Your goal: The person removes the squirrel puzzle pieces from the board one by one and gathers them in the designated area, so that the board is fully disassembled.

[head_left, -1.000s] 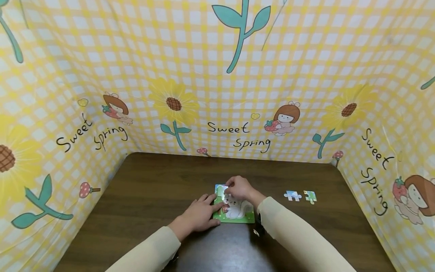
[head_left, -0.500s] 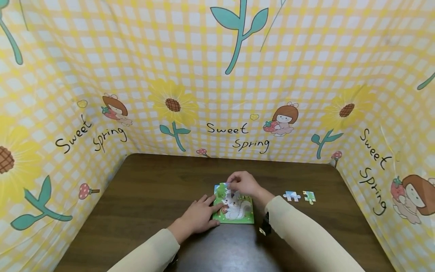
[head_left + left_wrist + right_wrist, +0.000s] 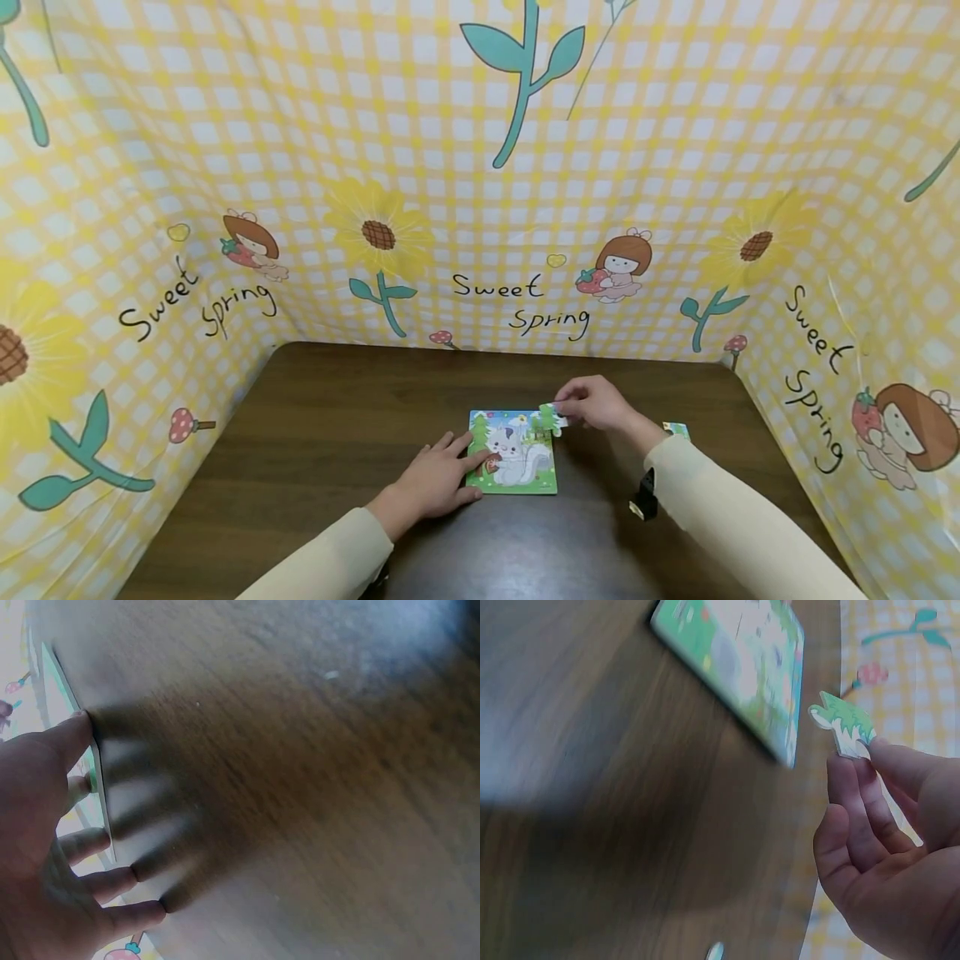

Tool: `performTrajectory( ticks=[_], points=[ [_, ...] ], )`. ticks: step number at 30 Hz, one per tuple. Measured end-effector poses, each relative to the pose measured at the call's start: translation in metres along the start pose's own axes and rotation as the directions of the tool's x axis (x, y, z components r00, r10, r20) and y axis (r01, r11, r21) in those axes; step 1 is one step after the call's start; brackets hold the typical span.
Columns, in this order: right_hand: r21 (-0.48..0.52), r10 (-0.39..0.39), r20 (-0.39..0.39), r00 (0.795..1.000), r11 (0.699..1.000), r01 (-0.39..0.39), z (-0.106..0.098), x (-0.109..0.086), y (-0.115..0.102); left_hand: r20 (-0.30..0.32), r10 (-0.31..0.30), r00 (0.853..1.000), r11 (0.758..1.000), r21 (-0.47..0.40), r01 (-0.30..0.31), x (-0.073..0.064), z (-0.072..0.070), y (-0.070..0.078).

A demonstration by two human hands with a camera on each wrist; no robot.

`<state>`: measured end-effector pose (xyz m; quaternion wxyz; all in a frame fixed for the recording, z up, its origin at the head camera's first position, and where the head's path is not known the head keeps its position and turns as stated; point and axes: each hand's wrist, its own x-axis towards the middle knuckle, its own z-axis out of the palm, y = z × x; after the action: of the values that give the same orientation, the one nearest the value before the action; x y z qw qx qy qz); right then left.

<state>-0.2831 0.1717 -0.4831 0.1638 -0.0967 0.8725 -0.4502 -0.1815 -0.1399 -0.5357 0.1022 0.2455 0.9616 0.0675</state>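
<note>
A square picture puzzle [image 3: 517, 468] with a white squirrel on green lies flat on the table. My left hand [image 3: 429, 482] rests at its left side with fingers spread, some fingertips over the picture. In the left wrist view, the thumb [image 3: 71, 739] touches the puzzle's near edge. My right hand [image 3: 596, 404] pinches a green-and-white puzzle piece [image 3: 844, 726] between thumb and fingers. From the head view, this piece overlaps the puzzle's upper right corner; the right wrist view shows it raised, apart from the puzzle.
Another loose puzzle piece [image 3: 677, 429] lies to the right, partly covered by the right sleeve [image 3: 712, 492]. The brown wooden table [image 3: 360, 392] is walled at the back and sides by a yellow checked cloth [image 3: 420, 150].
My right hand has moved right from the puzzle's upper left part to its upper right corner, carrying the green-and-white piece. One loose piece is now hidden behind the right arm. The left hand stays put.
</note>
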Motion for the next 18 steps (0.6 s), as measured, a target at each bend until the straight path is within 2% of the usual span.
performTrajectory(
  ticks=[8,15,18],
  points=[
    [-0.012,0.018,-0.045,0.999,1.000,-0.019,-0.029,-0.011,0.030,0.008,0.001,1.000,1.000,-0.004,-0.001,0.000,0.000,0.000],
    [-0.055,0.048,-0.059,0.997,0.997,-0.051,-0.036,-0.012,0.045,-0.001,0.007,1.000,1.000,-0.002,-0.007,-0.001,0.003,-0.001],
    [-0.121,0.043,-0.062,0.997,0.991,-0.050,-0.037,-0.012,0.050,0.001,0.008,1.000,1.000,-0.006,-0.008,0.000,0.002,0.000]
  ],
)
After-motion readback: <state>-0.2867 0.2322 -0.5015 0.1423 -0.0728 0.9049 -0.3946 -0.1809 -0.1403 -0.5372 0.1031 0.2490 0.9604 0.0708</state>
